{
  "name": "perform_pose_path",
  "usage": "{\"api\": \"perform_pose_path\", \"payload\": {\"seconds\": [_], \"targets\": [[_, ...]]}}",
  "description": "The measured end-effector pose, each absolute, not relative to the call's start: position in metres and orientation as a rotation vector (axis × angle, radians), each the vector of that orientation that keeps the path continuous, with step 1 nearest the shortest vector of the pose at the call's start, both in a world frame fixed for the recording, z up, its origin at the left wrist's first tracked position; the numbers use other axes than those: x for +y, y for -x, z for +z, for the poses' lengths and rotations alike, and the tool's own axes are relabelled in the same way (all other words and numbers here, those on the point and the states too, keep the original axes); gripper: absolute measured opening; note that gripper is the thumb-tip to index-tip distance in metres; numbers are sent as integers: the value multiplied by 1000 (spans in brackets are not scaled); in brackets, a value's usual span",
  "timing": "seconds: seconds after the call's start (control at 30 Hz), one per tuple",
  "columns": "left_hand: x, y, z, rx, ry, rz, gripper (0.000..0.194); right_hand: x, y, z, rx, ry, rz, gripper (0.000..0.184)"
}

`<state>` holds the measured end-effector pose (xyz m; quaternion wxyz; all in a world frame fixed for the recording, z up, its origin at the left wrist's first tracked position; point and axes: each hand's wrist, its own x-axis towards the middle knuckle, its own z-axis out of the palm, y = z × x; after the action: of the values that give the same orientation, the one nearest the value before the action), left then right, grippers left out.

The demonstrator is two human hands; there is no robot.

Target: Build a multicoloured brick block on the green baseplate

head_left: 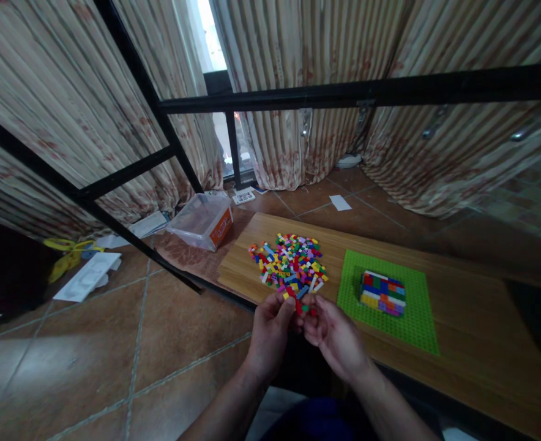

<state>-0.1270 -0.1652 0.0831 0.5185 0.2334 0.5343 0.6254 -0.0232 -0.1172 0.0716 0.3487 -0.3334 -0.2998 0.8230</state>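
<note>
A heap of small coloured bricks [292, 260] lies on the wooden table [463, 306]. To its right a green baseplate [417, 318] carries a low block of stacked coloured bricks [383, 293]. My left hand [270, 334] and my right hand [332, 334] meet at the table's near edge, just below the heap. Both are closed in a pinch around small red bricks [300, 306] held between their fingertips.
A clear plastic box with an orange label [202, 220] sits on the floor left of the table. Black metal bars [344, 92] cross the view in front of striped curtains. White packaging [87, 277] and papers lie on the tiled floor at left.
</note>
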Motion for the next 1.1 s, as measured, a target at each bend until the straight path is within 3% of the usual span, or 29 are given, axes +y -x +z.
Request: {"api": "perform_pose_path", "payload": {"seconds": [0.17, 0.47, 0.77, 1.1], "targets": [[-171, 127, 75, 1309, -581, 1492, 31, -126, 27, 65, -1001, 966, 2032, 39], [-170, 133, 76, 1272, -511, 1449, 32, -124, 24, 52, -763, 911, 2110, 31], [-174, 133, 67, 1352, -674, 1304, 30, -112, 24, 54, -1276, 1074, 1872, 38], [-174, 129, 56, 1254, -502, 1288, 34, -122, 24, 37, -790, 1010, 2140, 35]]}}
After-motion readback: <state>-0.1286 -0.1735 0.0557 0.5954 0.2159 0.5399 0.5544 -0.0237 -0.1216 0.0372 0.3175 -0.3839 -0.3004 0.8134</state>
